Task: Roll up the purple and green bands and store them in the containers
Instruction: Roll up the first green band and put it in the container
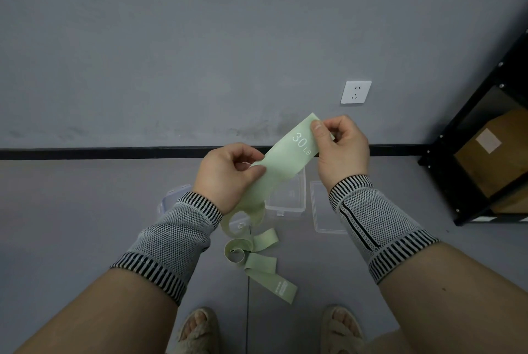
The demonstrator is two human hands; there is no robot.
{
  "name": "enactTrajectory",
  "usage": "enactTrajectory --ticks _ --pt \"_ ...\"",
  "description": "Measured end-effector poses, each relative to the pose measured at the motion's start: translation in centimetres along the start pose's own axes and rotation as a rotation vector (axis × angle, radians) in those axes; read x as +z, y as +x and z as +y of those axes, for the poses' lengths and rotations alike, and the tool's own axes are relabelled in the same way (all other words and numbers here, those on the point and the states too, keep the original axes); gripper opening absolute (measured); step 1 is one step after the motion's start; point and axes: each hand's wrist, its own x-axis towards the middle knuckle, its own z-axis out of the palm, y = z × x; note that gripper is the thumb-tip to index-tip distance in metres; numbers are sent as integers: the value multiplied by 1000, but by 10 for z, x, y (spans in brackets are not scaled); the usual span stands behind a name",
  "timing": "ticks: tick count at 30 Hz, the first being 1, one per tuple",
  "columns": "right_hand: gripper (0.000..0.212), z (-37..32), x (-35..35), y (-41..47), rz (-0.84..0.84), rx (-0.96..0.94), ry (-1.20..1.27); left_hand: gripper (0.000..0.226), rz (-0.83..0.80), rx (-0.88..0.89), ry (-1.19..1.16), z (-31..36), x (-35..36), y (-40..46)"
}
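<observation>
Pale green band (pixel 285 166), white "30 LB" print; clear containers (pixel 285 199); black-white striped sleeves (pixel 183 228).

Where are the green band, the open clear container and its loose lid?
green band (pixel 288 159), head view, flat stretch between the hands
clear container (pixel 285 202), head view, near wall
lid (pixel 325 210), head view, flat centre

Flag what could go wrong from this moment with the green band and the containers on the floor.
1. Both the left hand and right hand only pinch the green band near its top end; the long tail dangles loose, so a roll could start crooked or slack.
2. The tail hangs over the open clear container and may snag or nudge it.
</observation>
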Motion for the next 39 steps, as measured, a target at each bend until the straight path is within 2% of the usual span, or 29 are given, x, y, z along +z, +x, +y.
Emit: enactTrajectory --ticks 11,20,31,39 --pt "17 -1 1 0 51 -52 -96 22 -30 -38 -80 1 -2 -1" --pt "20 -7 -1 -3 52 -6 -76 17 -13 -69 -108 1 -4 -1" --pt "21 -5 0 -2 74 27 -74 22 -29 -29 -120 3 -2 -1" --pt "16 -6 0 -1 83 32 -88 16 -74 -23 -72 -2 0 -1"
